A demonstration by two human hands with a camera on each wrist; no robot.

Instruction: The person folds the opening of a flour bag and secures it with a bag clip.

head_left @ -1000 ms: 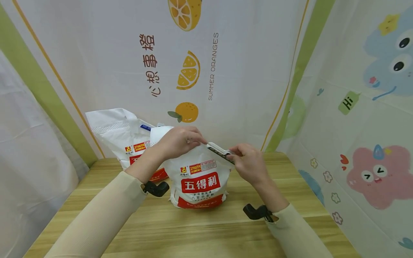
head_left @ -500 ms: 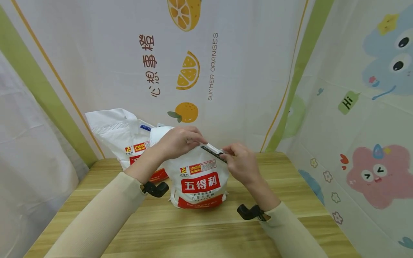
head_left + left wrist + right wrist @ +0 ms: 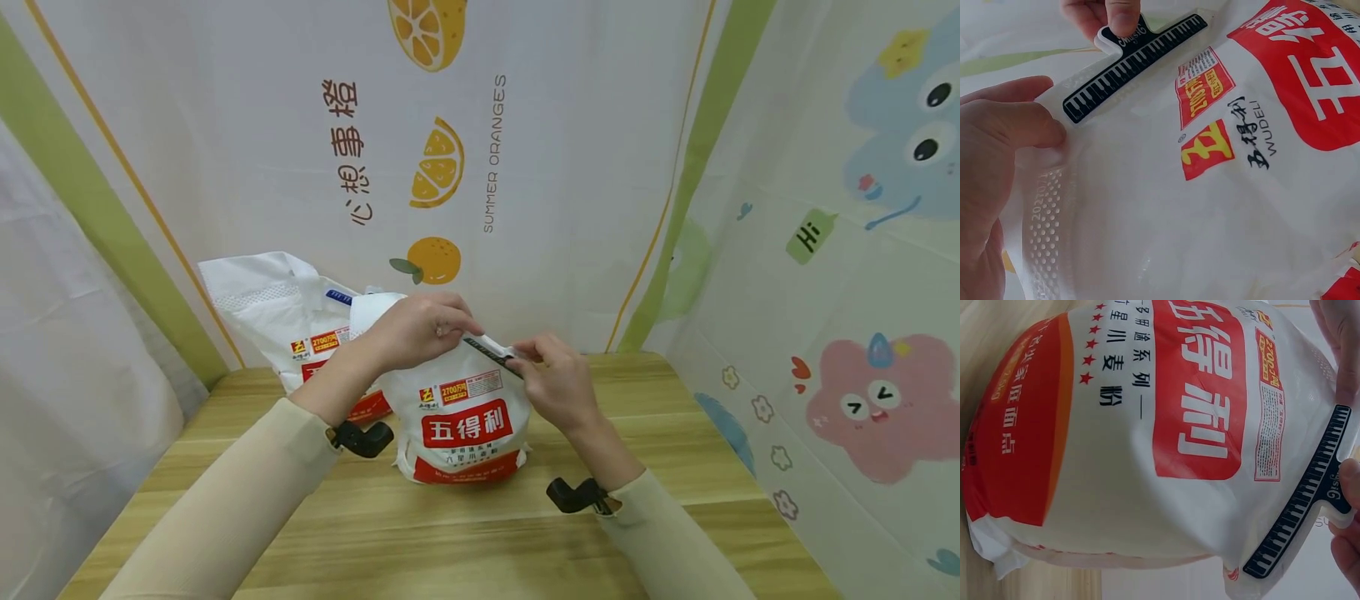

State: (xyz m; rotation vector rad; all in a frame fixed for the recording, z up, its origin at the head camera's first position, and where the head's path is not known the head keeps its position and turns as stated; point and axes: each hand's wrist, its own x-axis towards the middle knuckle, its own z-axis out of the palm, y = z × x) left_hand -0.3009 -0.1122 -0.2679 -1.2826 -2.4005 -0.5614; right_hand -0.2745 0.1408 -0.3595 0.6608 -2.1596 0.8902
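Observation:
A white flour bag (image 3: 461, 417) (image 3: 1210, 187) (image 3: 1147, 425) with red labels stands on the wooden table (image 3: 450, 533). A black-and-white piano-key clip (image 3: 491, 353) (image 3: 1132, 62) (image 3: 1300, 500) lies along its folded top. My left hand (image 3: 420, 327) (image 3: 1004, 137) pinches the folded top of the bag at the clip's left end. My right hand (image 3: 551, 379) (image 3: 1107, 12) (image 3: 1347, 506) pinches the clip's handle tab between thumb and fingers.
A second white flour bag (image 3: 281, 321) with an open top stands behind and to the left. Printed cloth walls (image 3: 525, 167) close in the back and both sides. Bare wooden table lies in front of the bag.
My right hand has slid the clip leftward along the bag's top, toward my left hand. The left hand has held still.

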